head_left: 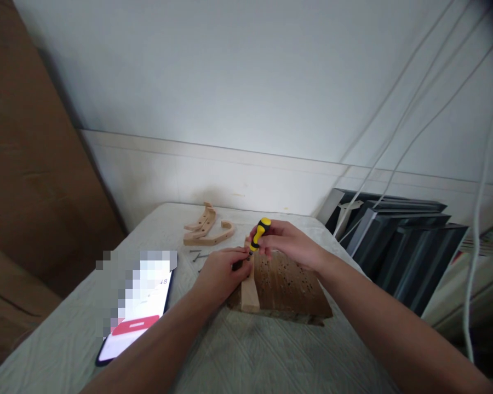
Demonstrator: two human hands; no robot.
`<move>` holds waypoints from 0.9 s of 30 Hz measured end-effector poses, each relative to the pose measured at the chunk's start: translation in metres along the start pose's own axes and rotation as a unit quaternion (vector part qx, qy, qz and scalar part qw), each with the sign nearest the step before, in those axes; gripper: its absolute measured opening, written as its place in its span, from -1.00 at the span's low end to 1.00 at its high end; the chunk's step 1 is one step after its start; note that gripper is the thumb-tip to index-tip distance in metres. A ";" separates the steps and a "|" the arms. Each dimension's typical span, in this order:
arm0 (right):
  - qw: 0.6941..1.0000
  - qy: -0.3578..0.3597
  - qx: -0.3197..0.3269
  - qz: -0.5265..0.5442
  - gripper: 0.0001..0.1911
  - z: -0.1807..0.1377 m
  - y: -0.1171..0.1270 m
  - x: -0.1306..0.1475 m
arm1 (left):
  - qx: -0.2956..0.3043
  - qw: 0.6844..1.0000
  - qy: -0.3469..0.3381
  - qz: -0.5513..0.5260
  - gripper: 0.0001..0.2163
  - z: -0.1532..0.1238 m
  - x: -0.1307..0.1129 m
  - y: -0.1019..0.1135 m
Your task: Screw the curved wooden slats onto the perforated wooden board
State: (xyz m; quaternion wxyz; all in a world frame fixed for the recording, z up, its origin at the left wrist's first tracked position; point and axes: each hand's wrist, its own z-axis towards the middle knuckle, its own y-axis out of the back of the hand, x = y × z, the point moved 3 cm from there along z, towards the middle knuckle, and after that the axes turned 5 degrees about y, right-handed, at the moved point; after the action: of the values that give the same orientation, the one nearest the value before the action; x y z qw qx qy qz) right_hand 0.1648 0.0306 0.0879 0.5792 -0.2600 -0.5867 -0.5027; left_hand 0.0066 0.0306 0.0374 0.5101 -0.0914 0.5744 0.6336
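Observation:
My right hand [285, 241] grips a yellow and black screwdriver [259, 232], tilted with its tip pointing down at a light wooden piece [250, 295]. That piece lies along the left part of a brown wooden block [290, 287] dotted with small holes. My left hand [225, 273] is closed around the wooden piece near the screwdriver's tip, its fingertips close to the shaft. Any screw under the tip is too small to make out. Several loose screws [203, 256] lie on the cloth just beyond my left hand.
Curved wooden hooks [209, 235] with holes lie at the back of the cloth-covered table [337, 361]. A phone [142, 312] with a lit screen rests at the left. Dark flat panels [402, 241] lean at the right, with white cables [474, 262] hanging there. A wall runs behind the table.

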 end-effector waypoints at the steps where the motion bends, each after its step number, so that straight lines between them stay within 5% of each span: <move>1: 1.000 0.002 0.014 -0.004 -0.75 0.000 0.001 0.000 | 0.004 1.000 0.001 0.000 -0.80 0.000 0.000 0.000; 8: 0.956 0.007 -0.122 -0.266 -0.68 0.000 0.006 0.001 | 0.002 0.999 0.048 -0.007 -0.81 0.000 -0.005 0.005; 19: 1.000 -0.006 0.014 0.020 -0.79 0.001 0.001 -0.003 | 0.008 1.000 0.028 0.000 -0.79 0.001 -0.004 0.002; 23: 1.000 0.002 0.006 -0.028 -0.79 0.001 0.003 -0.004 | 0.009 1.000 0.025 0.002 -0.79 0.001 -0.001 0.000; 27: 0.972 -0.012 -0.110 -0.206 -0.74 0.003 0.004 -0.009 | -0.006 0.999 0.042 0.006 -0.77 0.000 0.002 -0.001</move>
State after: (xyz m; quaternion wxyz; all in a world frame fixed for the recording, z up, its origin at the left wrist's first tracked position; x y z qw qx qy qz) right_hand 0.1686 0.0373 0.0812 0.4242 -0.2019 -0.5761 -0.6689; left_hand 0.0062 0.0314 0.0358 0.4811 -0.1176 0.5921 0.6357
